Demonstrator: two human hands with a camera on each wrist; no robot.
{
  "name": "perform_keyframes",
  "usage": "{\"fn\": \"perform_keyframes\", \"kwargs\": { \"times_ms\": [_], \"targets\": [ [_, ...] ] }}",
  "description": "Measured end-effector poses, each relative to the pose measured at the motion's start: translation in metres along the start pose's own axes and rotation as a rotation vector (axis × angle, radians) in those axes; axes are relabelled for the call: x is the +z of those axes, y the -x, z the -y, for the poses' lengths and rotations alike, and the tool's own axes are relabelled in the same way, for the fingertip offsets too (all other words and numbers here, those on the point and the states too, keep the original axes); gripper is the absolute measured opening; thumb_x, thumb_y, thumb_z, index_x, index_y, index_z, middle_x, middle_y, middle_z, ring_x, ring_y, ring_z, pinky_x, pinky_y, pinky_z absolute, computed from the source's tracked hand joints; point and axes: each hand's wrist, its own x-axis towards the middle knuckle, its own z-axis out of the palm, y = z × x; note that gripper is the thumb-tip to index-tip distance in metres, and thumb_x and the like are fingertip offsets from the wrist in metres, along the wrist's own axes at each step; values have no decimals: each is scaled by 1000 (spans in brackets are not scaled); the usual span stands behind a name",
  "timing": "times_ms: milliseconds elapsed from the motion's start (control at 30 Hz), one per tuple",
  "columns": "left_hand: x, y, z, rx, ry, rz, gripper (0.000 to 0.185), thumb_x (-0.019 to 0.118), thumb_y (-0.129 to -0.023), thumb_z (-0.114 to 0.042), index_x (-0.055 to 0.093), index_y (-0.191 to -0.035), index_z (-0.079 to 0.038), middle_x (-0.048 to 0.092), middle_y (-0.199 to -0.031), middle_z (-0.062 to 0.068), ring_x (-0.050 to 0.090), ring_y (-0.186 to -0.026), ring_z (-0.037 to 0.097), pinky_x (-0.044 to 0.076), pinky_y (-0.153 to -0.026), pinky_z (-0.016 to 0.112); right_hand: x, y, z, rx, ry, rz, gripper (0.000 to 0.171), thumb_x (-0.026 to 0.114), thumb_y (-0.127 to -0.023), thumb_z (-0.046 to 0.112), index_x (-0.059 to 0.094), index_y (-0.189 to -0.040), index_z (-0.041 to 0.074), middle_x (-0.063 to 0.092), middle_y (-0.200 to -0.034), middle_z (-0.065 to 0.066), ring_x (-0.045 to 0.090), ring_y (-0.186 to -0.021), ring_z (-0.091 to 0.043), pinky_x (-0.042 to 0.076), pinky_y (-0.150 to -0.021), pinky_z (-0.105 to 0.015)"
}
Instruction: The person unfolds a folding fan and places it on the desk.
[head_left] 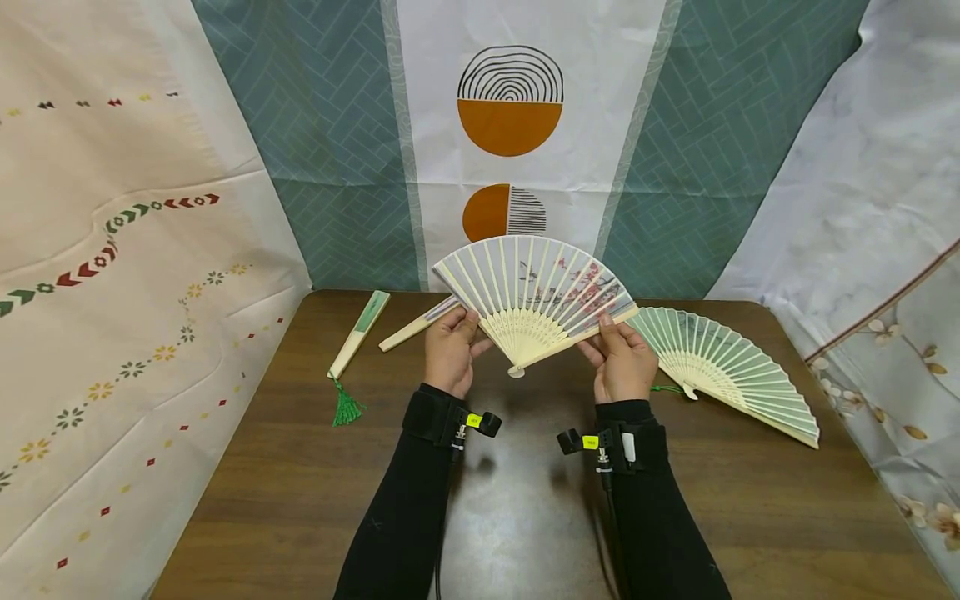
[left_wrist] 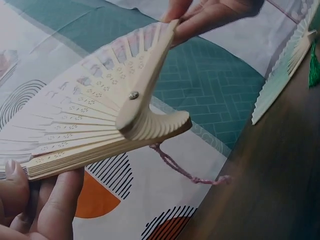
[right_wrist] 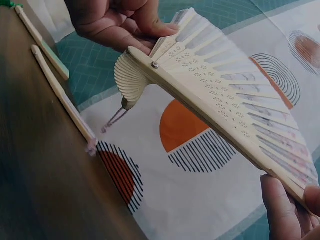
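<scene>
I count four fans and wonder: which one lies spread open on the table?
The pale green fan on the right, beside the right hand. The flowered fan is open too but held up by both hands; the two fans on the left lie folded shut.

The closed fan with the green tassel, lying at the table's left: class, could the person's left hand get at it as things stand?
Probably not at once: the left hand grips one edge of the open floral fan. The table between it and the closed fan with the green tassel looks bare, so once freed, likely yes.
</scene>
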Motion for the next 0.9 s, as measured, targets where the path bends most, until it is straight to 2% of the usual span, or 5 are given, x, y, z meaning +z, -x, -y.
{"fn": "perform_keyframes", "kwargs": {
  "times_ms": [233,533,733,900],
  "targets": [
    [2,-1,4,22,36,-35,20,56,-117,3,71,-122,15,76,-95,2,77,-83,10,71,-71,27,1,0,-1,-12,-10,-10,13,73,-110,2,85,-108,5,84,-89,-4,82,-75,-14,72,-70,-31],
    [3,1,4,37,84,-60,28,54,-118,2,69,-135,19,79,-102,7,81,-86,12,72,-75,29,2,-1,0,-15,-50,-24,14,73,-109,0,82,-99,3,84,-90,-5,84,-77,-15,72,-70,-32],
    [5,0,6,63,96,-101,29,56,-117,3,68,-136,20,79,-102,7,81,-86,12,72,-75,29,4,0,-2,-37,-48,-28,11,73,-109,0,82,-102,2,85,-95,-5,86,-82,-16,73,-72,-33],
    [5,-1,7,52,136,-128,25,55,-117,3,68,-131,19,76,-99,5,80,-85,12,71,-72,28,4,0,-3,-36,-72,-41,12,72,-109,-1,83,-103,2,86,-93,-5,86,-81,-16,72,-71,-33]
  ]
}}
